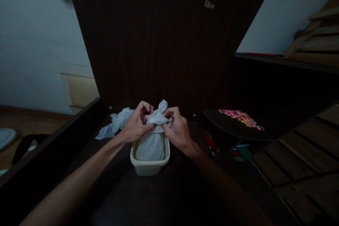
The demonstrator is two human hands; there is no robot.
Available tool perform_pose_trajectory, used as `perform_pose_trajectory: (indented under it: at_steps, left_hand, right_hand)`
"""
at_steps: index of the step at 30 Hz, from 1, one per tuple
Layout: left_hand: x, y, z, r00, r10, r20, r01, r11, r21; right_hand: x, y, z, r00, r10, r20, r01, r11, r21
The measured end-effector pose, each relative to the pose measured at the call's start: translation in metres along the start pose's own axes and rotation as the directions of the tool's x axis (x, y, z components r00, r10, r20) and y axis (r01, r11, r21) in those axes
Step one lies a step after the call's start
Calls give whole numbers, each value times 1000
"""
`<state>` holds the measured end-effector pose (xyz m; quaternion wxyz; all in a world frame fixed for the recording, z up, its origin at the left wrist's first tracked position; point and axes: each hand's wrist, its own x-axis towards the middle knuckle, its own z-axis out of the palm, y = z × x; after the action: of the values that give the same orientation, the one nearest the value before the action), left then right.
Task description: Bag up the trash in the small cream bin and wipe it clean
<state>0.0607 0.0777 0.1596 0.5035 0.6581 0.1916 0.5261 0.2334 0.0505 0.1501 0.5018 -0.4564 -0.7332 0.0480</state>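
Observation:
A whitish plastic bag (150, 147) sits inside a cream-coloured rectangular tub (149, 169) on the dark surface. Its upper part is twisted into a knot, with a crumpled tip standing up above. My left hand (138, 122) pinches the knot from the left, fingers curled and thumb pressed against the plastic. From the other side my right hand (178, 127) grips the same knot between thumb and fingers. What the bag contains cannot be made out. Behind my left hand lies another crumpled plastic bag (116, 123).
A tall dark wooden panel (164, 42) rises behind the tub. To the right, a dark rounded shelf (225, 123) bears a heap of small pink and yellow pieces (241, 118). A raised dark edge (53, 137) borders the left side. Slatted wood (299, 148) shows at far right.

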Motion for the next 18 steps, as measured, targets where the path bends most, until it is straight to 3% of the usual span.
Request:
perform_pose_trajectory:
  at_steps: [3,7,13,16,18]
  left_hand:
    - [-2,7,3,997,-22,70,25,999,-42]
    - [-4,11,5,992,-11,122,7,999,36]
    - [-9,1,-2,995,85,-61,-66,964,259]
    - [-13,-1,-4,982,156,-110,-82,866,493]
    - [-15,0,-6,985,148,-92,-71,822,565]
  right_hand:
    - [2,2,0,999,-36,15,36,999,-6]
    - [4,6,0,996,-67,64,63,996,64]
    - [-1,9,-2,999,-27,24,24,993,114]
    - [-5,9,-2,999,-43,0,42,991,126]
    - [-6,8,-3,999,-49,-6,50,991,121]
